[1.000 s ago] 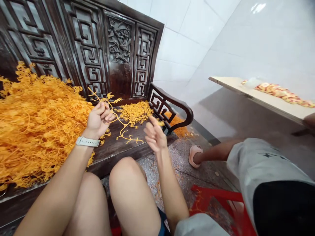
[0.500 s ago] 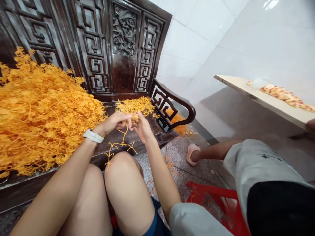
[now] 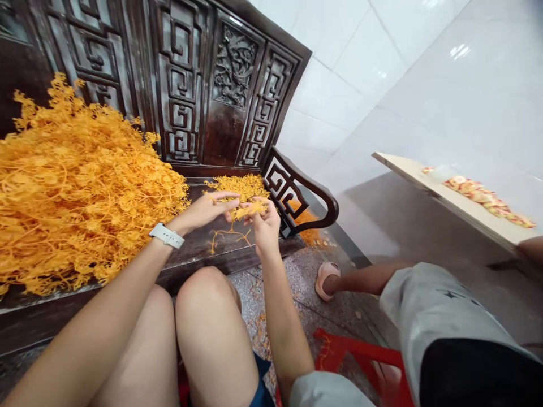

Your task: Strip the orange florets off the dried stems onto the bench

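My left hand [image 3: 206,212], with a pale watch on the wrist, reaches over the dark wooden bench seat. Its index finger is stretched out while the thumb and lower fingers close on a thin, branching orange plastic sprig [image 3: 231,233], which dangles below. Facing it, my right hand [image 3: 267,229] pinches small yellow-orange plastic pieces [image 3: 251,210] between thumb and fingers. The fingertips of both hands nearly meet, and the exact grip is partly hidden. Just behind them lies a small heap of loose yellow-orange pieces [image 3: 241,183].
A large pile of orange plastic sprigs [image 3: 85,198] covers the bench's left side. The carved armrest [image 3: 316,200] borders the right. Orange scraps [image 3: 307,223] litter the floor. Another person's leg [image 3: 360,280], a red stool [image 3: 365,350] and a board [image 3: 424,183] are to the right.
Both hands have shifted slightly right and nearer the small heap. More yellow-orange pieces now show in my right hand. The sprig hangs over the seat instead of my knee, and the view has shifted.
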Available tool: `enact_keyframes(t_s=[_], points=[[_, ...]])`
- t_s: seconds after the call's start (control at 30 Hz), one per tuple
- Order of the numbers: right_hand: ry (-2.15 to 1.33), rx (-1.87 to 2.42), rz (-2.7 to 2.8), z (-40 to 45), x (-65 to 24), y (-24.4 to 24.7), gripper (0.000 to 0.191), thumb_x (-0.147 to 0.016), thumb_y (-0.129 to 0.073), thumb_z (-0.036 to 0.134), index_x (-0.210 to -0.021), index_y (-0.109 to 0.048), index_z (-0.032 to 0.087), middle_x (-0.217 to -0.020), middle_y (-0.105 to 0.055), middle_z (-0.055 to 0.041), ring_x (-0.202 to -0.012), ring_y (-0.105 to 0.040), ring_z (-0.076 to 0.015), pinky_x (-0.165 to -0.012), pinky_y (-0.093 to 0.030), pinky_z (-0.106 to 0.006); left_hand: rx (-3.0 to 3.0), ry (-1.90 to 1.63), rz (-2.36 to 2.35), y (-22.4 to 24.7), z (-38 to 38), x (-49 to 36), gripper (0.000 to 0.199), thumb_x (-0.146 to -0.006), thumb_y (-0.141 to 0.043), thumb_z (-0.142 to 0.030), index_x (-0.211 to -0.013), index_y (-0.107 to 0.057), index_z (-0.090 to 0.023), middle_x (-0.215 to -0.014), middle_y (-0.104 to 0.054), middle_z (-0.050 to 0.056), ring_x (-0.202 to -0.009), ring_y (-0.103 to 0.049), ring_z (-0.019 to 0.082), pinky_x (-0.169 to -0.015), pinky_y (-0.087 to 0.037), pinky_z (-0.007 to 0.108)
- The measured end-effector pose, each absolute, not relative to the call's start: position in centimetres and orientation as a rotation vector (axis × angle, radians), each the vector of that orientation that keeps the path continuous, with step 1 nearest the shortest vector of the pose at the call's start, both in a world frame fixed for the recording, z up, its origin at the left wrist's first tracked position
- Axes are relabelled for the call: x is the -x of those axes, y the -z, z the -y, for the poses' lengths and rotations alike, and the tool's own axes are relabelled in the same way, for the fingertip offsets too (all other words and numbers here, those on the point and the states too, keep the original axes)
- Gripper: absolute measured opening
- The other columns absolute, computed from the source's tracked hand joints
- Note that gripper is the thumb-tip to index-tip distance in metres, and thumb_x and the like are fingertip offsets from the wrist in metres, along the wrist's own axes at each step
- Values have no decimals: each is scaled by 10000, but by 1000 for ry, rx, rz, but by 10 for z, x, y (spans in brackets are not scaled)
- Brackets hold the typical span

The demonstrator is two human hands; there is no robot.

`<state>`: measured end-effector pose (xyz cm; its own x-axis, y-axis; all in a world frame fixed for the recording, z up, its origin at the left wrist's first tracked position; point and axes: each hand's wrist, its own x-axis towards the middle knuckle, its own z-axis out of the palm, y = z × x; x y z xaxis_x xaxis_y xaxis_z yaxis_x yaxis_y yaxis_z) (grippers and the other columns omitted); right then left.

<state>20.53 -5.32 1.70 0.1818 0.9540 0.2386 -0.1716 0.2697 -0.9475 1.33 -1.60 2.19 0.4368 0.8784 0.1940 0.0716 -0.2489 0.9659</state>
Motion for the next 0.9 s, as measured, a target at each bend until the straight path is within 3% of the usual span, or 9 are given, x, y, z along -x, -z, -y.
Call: enact_keyframes(t_s=[0.17, 0.27, 0.43, 0.5, 0.57, 0.63, 0.7, 0.8, 0.9], points=[[-779, 982, 1109, 59, -194, -10, 330, -822, -880, 442, -889, -680, 189, -868, -715, -7, -763, -654, -130, -735, -547, -268, -1957, -1086, -838, -17, 20, -31, 558, -852, -816, -692, -1135, -877, -215, -1020, -760, 103, -1008, -679, 300, -998, -544, 462], [-609, 1039, 1115, 56, -194, -8, 342, -818, -883, 468, -875, -725, 170, -881, -718, -20, -812, -653, -144, -791, -547, -285, -2020, -1101, -886, -10, 24, -40, 672, -788, -909, -660, -1265, -826, -193, -1188, -649, 134, -1170, -636, 347, -1101, -525, 535], [-779, 1026, 827, 56, -202, -14, 464, -713, -944, 511, -862, -643, 191, -764, -678, 35, -599, -564, -95, -582, -475, -248, -2176, -1138, -884, -9, 34, -51, 752, -841, -902, -611, -1445, -699, -212, -1371, -473, 159, -1410, -493, 398, -1272, -399, 604], [-855, 988, 782, 59, -204, -18, 491, -678, -969, 490, -849, -613, 198, -732, -662, 47, -570, -554, -86, -540, -441, -233, -2256, -1148, -878, -11, 36, -52, 697, -844, -906, -594, -1363, -709, -172, -1321, -463, 157, -1338, -515, 391, -1232, -437, 598], [-866, 931, 806, 61, -205, -20, 485, -667, -983, 446, -827, -600, 196, -727, -655, 50, -617, -589, -89, -565, -463, -226, -2329, -1143, -882, -15, 37, -52, 509, -919, -851, -520, -1219, -711, -135, -1251, -479, 152, -1214, -552, 351, -1149, -493, 561], [-877, 881, 828, 62, -205, -21, 479, -651, -992, 406, -805, -591, 192, -725, -644, 56, -653, -604, -86, -592, -490, -219, -2405, -1150, -875, -19, 37, -50, 267, -1010, -746, -388, -1075, -690, -135, -1199, -517, 147, -1120, -566, 311, -1059, -514, 500], [-952, 857, 783, 61, -205, -19, 493, -604, -1004, 361, -797, -582, 194, -715, -634, 70, -620, -584, -71, -558, -486, -202, -2467, -1151, -867, -24, 36, -48, 177, -1021, -707, -314, -947, -658, -161, -1115, -575, 123, -1043, -573, 285, -963, -497, 446], [-1116, 861, 675, 60, -203, -12, 512, -542, -1007, 300, -780, -564, 201, -662, -623, 83, -532, -537, -55, -467, -437, -177, -2456, -1119, -889, -31, 36, -46, 352, -951, -783, -360, -740, -550, -201, -852, -593, 46, -855, -533, 233, -799, -416, 381], [-1199, 890, 681, 66, -195, -4, 521, -588, -1006, 362, -732, -527, 213, -585, -582, 91, -456, -465, -48, -414, -392, -177, -2235, -1168, -952, -35, 34, -42, 545, -985, -719, -447, -610, -393, -225, -626, -441, -21, -670, -408, 168, -673, -307, 343]])
